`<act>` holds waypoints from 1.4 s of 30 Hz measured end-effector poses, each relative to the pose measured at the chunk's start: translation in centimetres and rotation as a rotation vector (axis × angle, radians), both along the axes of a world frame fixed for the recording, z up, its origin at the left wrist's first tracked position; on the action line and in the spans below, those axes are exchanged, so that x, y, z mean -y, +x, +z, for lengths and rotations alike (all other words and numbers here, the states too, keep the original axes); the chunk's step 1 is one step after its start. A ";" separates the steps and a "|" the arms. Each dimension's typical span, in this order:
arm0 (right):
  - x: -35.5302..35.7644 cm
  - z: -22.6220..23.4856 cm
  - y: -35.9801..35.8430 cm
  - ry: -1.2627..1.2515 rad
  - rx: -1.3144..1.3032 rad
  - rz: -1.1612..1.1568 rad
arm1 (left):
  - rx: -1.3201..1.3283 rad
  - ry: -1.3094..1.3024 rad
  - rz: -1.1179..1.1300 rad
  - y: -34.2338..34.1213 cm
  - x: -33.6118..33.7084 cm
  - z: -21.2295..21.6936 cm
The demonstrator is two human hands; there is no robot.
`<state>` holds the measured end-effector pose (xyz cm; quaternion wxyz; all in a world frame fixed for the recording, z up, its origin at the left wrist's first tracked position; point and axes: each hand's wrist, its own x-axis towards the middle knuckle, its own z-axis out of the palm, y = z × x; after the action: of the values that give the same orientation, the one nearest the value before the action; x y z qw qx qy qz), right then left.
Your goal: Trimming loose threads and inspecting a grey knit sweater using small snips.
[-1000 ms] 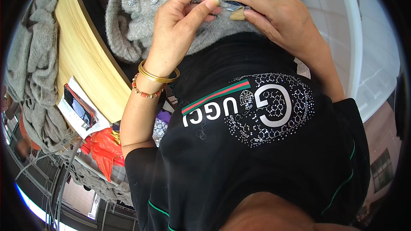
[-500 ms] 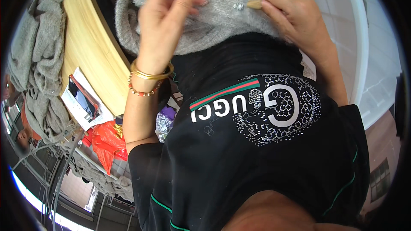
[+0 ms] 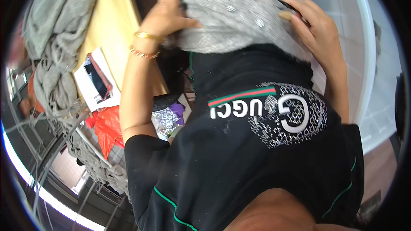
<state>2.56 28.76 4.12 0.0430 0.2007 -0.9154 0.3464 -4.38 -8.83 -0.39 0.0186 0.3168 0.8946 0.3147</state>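
Observation:
A grey knitted garment [image 3: 233, 15] with small shiny studs lies in front of my black shirt. My left hand [image 3: 169, 10], with gold and beaded bracelets on the wrist, presses flat on the garment's left side, fingers spread. My right hand [image 3: 314, 25] rests on the garment's right edge and pinches a small dark tool [image 3: 287, 6] between thumb and fingers. Whether it is scissors or a clipper I cannot tell.
A yellow wooden table top [image 3: 109, 30] runs along the left. Grey knitwear [image 3: 49, 51] is heaped beyond it. A dark phone lies on a white paper [image 3: 96, 81], with a red-orange plastic bag [image 3: 107, 128] below. Metal rack bars [image 3: 55, 154] cross the lower left.
My left hand let go of the spot near my right hand, moved left and came down flat on the garment. The right hand shifted right along the garment's edge with the tool.

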 end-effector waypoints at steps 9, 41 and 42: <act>-0.2 1.7 0.0 -0.120 0.088 -0.159 | 1.089 0.773 0.449 -1.6 -3.5 3.5; -4.0 11.1 -13.9 -0.136 -0.573 -0.274 | 0.598 0.465 0.376 -14.5 0.0 -0.6; -5.1 8.8 -18.4 -0.200 -0.307 -0.185 | 0.641 0.333 0.371 -15.0 -2.4 -1.8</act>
<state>-15.81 33.88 12.89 0.2333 0.1611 -0.8737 0.3954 -19.39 -6.43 -2.15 0.1877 0.0347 0.8222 0.5363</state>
